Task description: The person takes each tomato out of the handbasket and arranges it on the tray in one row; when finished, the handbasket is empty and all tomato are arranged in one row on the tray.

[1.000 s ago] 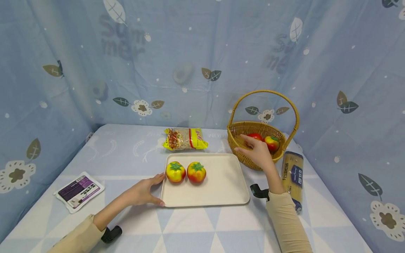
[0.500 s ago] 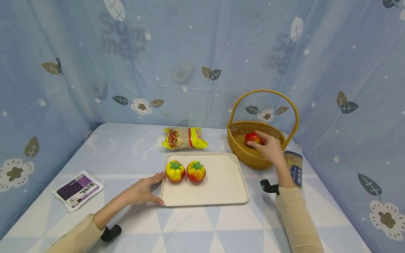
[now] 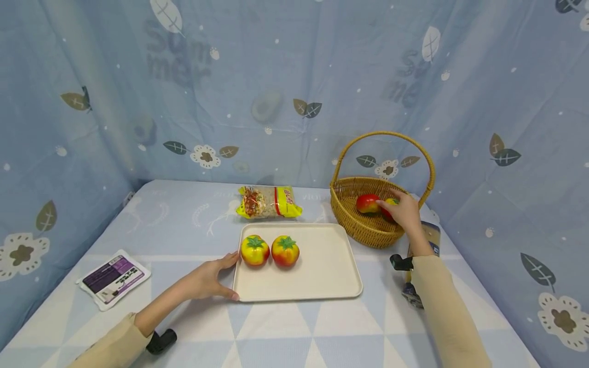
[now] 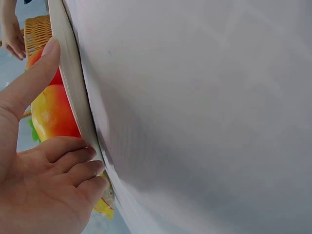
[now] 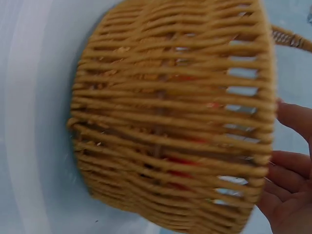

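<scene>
Right hand (image 3: 406, 210) down in the wicker basket (image 3: 368, 232), thumb and fingers parted around a yellow-and-red tomato-like fruit (image 3: 391, 201); whether the grip has closed on it, can't tell, fingers cover most of it and the basket wall blocks the right wrist view. Red mango-like fruit (image 3: 367, 203) lies just beside it, also in the basket. Left hand (image 3: 207, 280) spread along the left end of the beige tray (image 3: 326, 266), thumb at near corner, fingers loosely on the rim, not wrapped round anything. On the tray, left half: left tomato-like fruit (image 3: 255, 250) and right tomato-like fruit (image 3: 285, 251), side by side, green tops up.

Handling, best guess: fruit glossy and very even, so probably moulded fakes: light, firm, hard to bruise, a bit slippery. Best hold is low around the widest part, thumb opposite fingers; green top looks like a poor pinch point. Neighbouring fruit and basket rim leave little finger room, knuckles could catch the handle (image 3: 385, 133) or nudge the red one. Tray looks stiff and thin, probably slides easily, so a light hand on the rim should steady it
</scene>
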Demonstrator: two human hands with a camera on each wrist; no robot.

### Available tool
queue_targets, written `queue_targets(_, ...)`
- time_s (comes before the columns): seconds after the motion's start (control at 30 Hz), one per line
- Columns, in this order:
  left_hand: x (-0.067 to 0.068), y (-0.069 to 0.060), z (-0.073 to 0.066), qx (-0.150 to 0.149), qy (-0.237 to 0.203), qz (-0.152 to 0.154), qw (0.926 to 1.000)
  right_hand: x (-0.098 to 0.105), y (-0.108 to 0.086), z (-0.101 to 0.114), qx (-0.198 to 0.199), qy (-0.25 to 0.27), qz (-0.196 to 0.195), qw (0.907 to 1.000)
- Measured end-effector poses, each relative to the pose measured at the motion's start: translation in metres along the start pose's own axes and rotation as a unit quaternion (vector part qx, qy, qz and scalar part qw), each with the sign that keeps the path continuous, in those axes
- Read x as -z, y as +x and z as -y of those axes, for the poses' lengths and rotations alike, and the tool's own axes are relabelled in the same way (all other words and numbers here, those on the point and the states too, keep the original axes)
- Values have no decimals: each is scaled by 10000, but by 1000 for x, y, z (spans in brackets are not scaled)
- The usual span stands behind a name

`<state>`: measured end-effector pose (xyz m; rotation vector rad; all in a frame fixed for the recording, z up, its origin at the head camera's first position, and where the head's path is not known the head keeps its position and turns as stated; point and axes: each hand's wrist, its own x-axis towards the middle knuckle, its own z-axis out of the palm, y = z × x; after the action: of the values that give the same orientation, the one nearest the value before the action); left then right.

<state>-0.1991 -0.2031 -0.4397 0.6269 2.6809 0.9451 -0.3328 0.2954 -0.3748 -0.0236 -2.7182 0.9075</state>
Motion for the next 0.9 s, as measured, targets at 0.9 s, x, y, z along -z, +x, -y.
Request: queue_targets(0.9, 1, -1, -2, -90, 10, -2, 10000, -20, 31, -22, -833, -217, 189, 9961)
